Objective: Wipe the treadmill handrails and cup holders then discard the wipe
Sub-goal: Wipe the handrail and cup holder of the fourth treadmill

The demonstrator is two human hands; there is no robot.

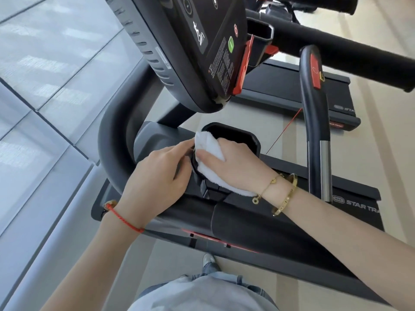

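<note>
Head view shows the white wipe [210, 151] draped over the near left rim of the cup holder [242, 136], its long axis running from that rim back toward the wrist. The right hand [233, 163] pins it with curled fingers dipping into the well, the nearer hand for the next stroke. The left hand [157, 176] pinches the wipe's left edge, beside the curved handrail [112, 140].

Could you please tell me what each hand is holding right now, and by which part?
The right hand presses the white wipe onto the cup holder rim; the left hand grips the holder's near-left edge.
</note>
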